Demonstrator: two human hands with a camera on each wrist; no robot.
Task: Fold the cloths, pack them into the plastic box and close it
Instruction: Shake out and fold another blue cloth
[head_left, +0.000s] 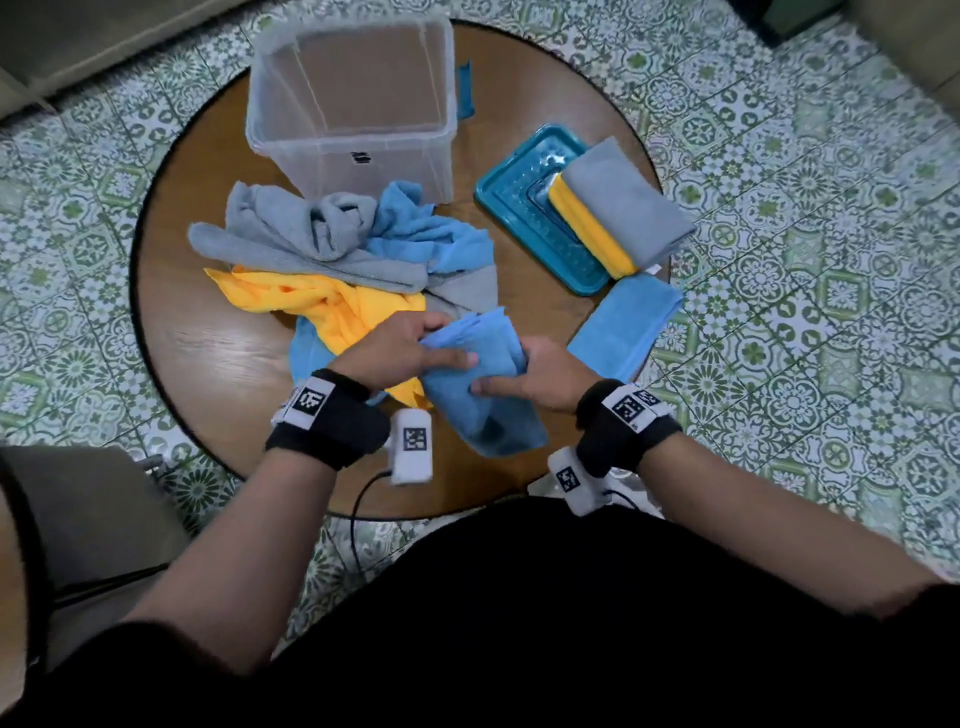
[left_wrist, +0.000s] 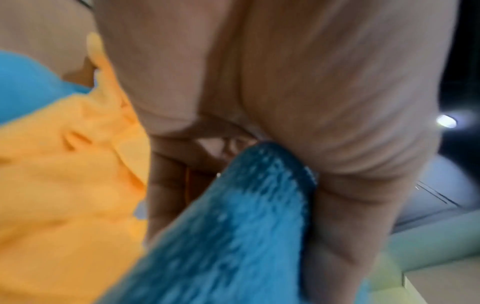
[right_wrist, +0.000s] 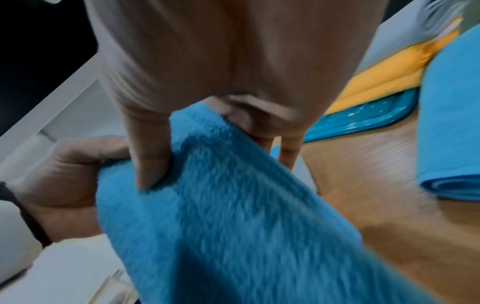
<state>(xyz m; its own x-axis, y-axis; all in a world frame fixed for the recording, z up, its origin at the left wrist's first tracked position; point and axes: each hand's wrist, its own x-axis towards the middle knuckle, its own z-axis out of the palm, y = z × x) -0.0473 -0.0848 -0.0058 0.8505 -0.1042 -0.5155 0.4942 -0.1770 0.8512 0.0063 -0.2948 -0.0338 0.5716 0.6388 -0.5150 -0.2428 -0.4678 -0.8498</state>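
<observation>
Both hands hold one blue cloth (head_left: 480, 384) over the near side of the round wooden table (head_left: 208, 358). My left hand (head_left: 410, 348) pinches its left part between thumb and fingers, and my right hand (head_left: 524, 371) grips its right part. In the right wrist view the blue cloth (right_wrist: 233, 205) runs under my thumb (right_wrist: 149, 156); in the left wrist view the blue cloth (left_wrist: 233, 226) is pinched against my thumb (left_wrist: 342, 216). The clear plastic box (head_left: 353, 104) stands open and empty at the back. Its teal lid (head_left: 524, 223) lies to the right.
Unfolded grey (head_left: 291, 228), blue (head_left: 436, 234) and yellow (head_left: 322, 301) cloths lie heaped in the table's middle. Folded yellow (head_left: 592, 234) and grey (head_left: 628, 202) cloths rest on the lid. A folded blue cloth (head_left: 628, 327) lies at the right edge. Patterned floor tiles surround the table.
</observation>
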